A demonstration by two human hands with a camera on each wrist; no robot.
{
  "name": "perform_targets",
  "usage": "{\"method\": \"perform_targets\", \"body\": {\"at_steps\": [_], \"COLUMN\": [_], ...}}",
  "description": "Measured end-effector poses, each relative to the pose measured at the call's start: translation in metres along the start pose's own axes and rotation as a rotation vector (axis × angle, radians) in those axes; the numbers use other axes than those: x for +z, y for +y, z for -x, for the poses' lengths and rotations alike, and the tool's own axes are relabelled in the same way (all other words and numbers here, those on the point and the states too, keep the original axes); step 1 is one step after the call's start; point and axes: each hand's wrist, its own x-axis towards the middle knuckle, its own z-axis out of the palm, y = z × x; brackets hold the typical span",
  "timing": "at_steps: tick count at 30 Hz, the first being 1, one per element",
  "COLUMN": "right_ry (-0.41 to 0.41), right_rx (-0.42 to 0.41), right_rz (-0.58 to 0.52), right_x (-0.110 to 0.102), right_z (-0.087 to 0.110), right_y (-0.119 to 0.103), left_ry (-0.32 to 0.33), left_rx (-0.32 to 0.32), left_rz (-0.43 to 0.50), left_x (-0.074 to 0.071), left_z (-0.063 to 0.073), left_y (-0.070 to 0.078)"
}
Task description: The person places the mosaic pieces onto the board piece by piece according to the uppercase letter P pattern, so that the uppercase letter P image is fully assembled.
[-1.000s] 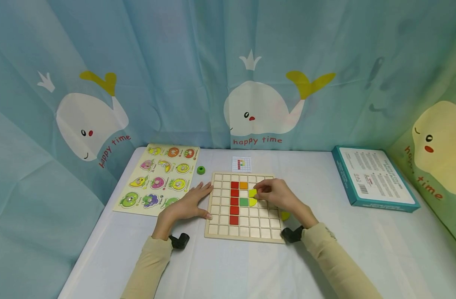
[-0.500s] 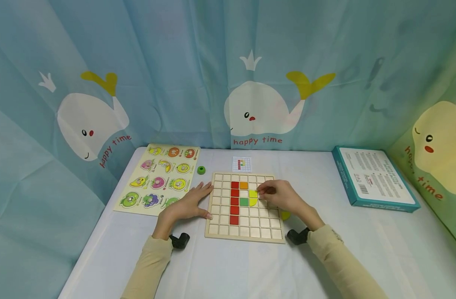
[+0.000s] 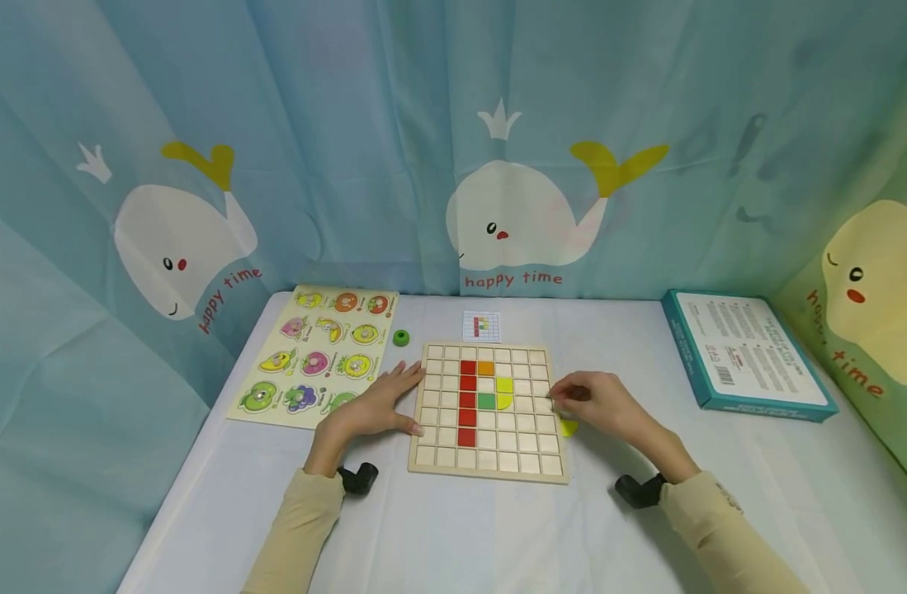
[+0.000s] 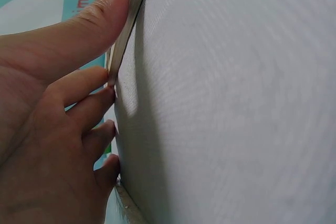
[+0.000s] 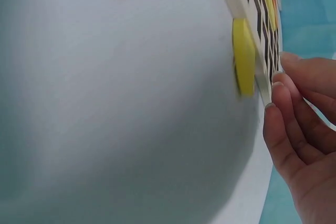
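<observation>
A wooden grid board (image 3: 527, 443) lies on the table. A column of red squares (image 3: 467, 401) fills part of it, with an orange square (image 3: 486, 369), a green square (image 3: 486, 401), a yellow square (image 3: 504, 384) and a rounded yellow piece (image 3: 504, 402) to its right. My left hand (image 3: 375, 406) rests along the board's left edge, fingers spread and thumb on the rim. Over the right edge hovers my right hand (image 3: 600, 403), fingers loosely bent, nothing between them. Below its fingertips, another yellow piece (image 5: 244, 59) lies against the board's side, partly covered in the head view.
Behind the board lies a small pattern card (image 3: 482, 326), with a green ring-shaped piece (image 3: 401, 337) to its left. A fruit puzzle board (image 3: 312, 363) occupies the left side of the table. At the back right sits a teal box (image 3: 746, 355). A whale-print curtain stands behind.
My right hand has come away from the yellow square on the grid and moved right to the board's edge. The left hand and the board stay where they were.
</observation>
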Motion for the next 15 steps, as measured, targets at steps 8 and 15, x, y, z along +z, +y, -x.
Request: {"method": "perform_targets", "body": {"at_steps": [8,15], "right_ry": [-0.052,-0.098], "right_rx": [0.016,-0.034], "right_rz": [0.009,-0.001], "right_x": [-0.006,-0.005], "right_z": [0.018,0.024], "right_y": [0.011,0.012], "left_ry": [-0.004,-0.004], "left_rx": [0.004,0.004], "left_rz": [-0.020,-0.017], "left_x": [0.001,0.001], "left_z": [-0.001,-0.002], "left_y": [-0.002,-0.003]}}
